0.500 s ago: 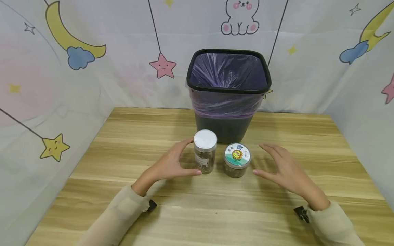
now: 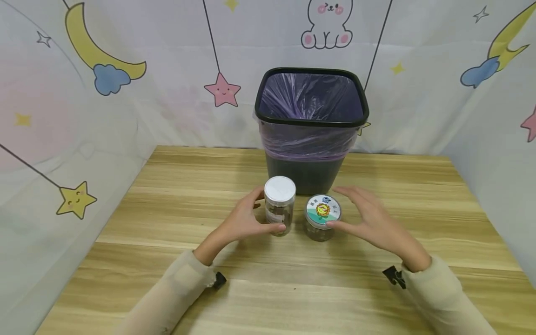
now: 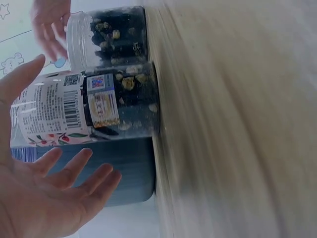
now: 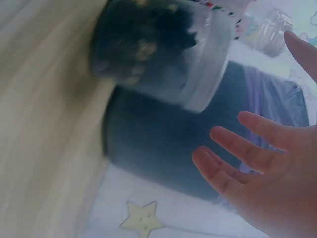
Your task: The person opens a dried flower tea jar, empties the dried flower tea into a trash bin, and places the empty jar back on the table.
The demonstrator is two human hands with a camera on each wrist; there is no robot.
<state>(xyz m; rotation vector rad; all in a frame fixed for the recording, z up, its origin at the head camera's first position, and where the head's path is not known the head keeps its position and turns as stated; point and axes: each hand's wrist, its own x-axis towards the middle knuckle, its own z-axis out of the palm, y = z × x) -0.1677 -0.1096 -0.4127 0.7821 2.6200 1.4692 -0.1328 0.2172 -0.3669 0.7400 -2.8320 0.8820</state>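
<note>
A tall clear jar (image 2: 279, 210) with a white lid stands upright on the table, and dried pieces and a printed label (image 3: 54, 109) show through its side in the left wrist view. My left hand (image 2: 244, 221) is spread about it, thumb in front and fingers behind, with a gap visible at the fingers. To its right stands a shorter clear jar (image 2: 319, 232), whose lid (image 2: 323, 210) carries a sunflower picture. My right hand (image 2: 374, 225) curves beside this jar, thumb near the lid's front edge; in the right wrist view its fingers (image 4: 247, 148) stand apart from the jar.
Just behind the jars stands a dark bin (image 2: 301, 174) with a black rim and a purple liner (image 2: 310, 142). The wooden table (image 2: 268, 293) meets a printed cloth backdrop (image 2: 176, 102) at the back and sides.
My right hand has moved left, right up to the short jar. My left hand has shifted slightly right, its thumb now across the tall jar's front. Both jars stay where they were.
</note>
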